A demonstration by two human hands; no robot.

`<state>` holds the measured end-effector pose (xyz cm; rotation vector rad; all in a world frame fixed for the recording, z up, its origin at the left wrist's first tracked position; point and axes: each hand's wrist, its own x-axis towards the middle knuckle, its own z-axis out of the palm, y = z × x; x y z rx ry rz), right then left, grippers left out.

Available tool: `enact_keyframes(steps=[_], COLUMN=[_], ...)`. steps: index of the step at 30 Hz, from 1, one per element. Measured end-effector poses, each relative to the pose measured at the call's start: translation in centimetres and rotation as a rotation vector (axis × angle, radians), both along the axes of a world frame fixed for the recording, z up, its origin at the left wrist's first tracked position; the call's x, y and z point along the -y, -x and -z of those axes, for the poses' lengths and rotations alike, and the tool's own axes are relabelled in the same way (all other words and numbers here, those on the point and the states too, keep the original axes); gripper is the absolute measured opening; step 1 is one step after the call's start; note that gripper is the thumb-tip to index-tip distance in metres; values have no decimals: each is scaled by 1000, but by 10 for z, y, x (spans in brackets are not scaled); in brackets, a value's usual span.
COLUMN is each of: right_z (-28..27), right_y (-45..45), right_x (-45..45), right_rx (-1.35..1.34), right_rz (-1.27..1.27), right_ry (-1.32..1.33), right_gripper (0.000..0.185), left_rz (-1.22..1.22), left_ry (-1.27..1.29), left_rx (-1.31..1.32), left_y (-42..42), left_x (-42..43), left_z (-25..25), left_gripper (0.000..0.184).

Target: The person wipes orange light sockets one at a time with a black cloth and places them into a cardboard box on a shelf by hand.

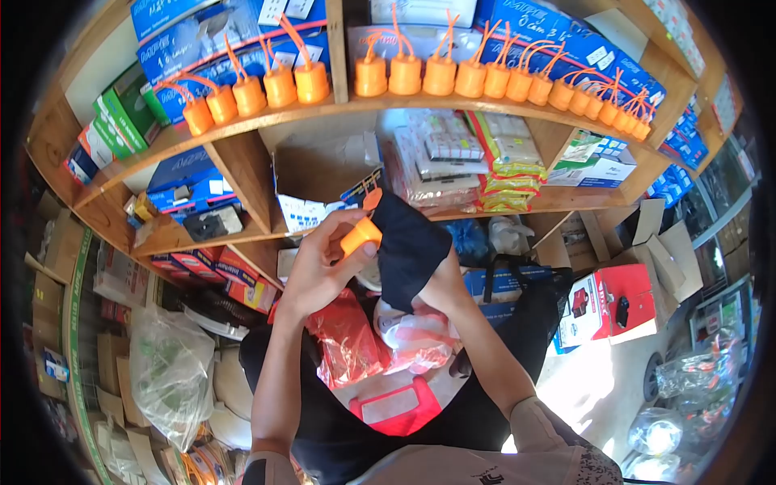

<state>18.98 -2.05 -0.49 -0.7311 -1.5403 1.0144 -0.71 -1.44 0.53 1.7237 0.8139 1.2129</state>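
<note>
My left hand (327,263) is closed round an orange cylindrical piece (361,237), which has orange wires at its top. Just to the right, a black cloth (408,250) hangs beside the piece and touches or nearly touches it. My right hand (440,283) grips the cloth from its right side, with most fingers hidden behind it. Similar orange pieces (311,82) with wires stand upright in a row along the wooden shelf (356,105) above my hands. A red plastic bag (343,335) lies below, near my lap.
An open carton (323,170) and packed goods (509,153) fill the middle shelf. On the right stands a red and white box (606,303). A clear plastic bag (171,372) is at the left. Below my hands is a red plastic object (396,406).
</note>
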Motion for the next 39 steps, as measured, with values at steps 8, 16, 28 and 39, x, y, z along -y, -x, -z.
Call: enact_keyframes(steps=[8, 16, 28, 39], right_z=[1, 23, 5, -9], right_y=[-9, -5, 9, 21], right_x=[-1, 4, 0, -7], right_rx=[245, 310, 85, 103], right_rz=[0, 31, 143, 194], right_ry=[-305, -355, -407, -435], right_gripper=[46, 70, 19, 29], left_rz=[-139, -167, -36, -144], left_ry=[499, 452, 415, -159], left_rx=[187, 49, 284, 247], left_y=[-12, -17, -28, -30], left_x=[3, -1, 1, -3], left_z=[-9, -11, -6, -3], left_gripper=[40, 34, 26, 62])
